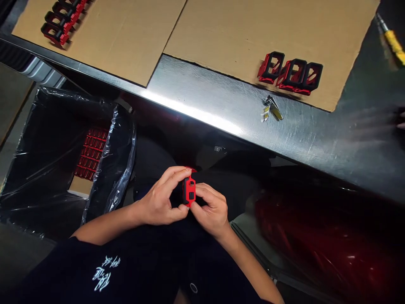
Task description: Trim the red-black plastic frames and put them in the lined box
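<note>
One small red-and-black moulded part point(189, 191) sits pinched between the left hand point(161, 198) and the right hand point(210, 210), both closed around it, with the fingertips on its narrow edges, so its faces are only partly hidden. It looks light and stiff, probably hard plastic, and its smooth faces could let it slip, so those edges seem the surest place to hold it. Ahead of the hands, a steel surface point(221, 99) carries cardboard sheets point(253, 33), three red-and-black frames point(290, 72), and a small cluster of metal clips point(271, 109). To the left of the hands, a black plastic-lined bin point(122, 147) holds rows of red parts point(90, 154). Far ahead and right lie a yellow-handled screwdriver point(394, 46) and another person's blurred hand point(400, 118).
</note>
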The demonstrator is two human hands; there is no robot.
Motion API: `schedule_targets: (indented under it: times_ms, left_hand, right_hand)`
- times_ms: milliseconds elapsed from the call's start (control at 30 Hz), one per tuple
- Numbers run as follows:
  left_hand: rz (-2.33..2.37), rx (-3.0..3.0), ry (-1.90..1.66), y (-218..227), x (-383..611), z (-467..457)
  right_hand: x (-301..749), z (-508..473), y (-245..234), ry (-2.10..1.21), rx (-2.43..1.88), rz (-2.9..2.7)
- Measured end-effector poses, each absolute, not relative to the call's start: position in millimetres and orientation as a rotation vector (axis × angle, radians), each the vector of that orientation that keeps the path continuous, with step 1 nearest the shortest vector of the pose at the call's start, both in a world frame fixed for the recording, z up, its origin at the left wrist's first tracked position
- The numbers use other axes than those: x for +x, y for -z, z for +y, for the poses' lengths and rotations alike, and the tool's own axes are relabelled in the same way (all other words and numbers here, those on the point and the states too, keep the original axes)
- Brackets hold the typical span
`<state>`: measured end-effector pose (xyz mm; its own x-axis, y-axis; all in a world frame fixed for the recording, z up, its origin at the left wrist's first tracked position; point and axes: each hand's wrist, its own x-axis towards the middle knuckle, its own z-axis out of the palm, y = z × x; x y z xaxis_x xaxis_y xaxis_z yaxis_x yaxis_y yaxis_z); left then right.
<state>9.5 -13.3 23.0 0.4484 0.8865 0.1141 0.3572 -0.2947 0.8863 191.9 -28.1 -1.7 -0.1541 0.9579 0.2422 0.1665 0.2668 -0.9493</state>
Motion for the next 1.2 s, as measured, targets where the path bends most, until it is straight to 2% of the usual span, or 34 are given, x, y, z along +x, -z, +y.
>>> schedule_targets:
  times_ms: [600,1200]
  left_hand:
    - [0.883,1.846,-0.971,-11.1,9.4,-10.3]
    - [1.017,2.072,-0.956,1.4,11.3,-19.8]
  right_hand:
    - [194.2,-30.8,1.3,-1.028,-1.126,-1.514]
    - [199.8,-28.2,0.5,-1.204,-1.344,-1.198]
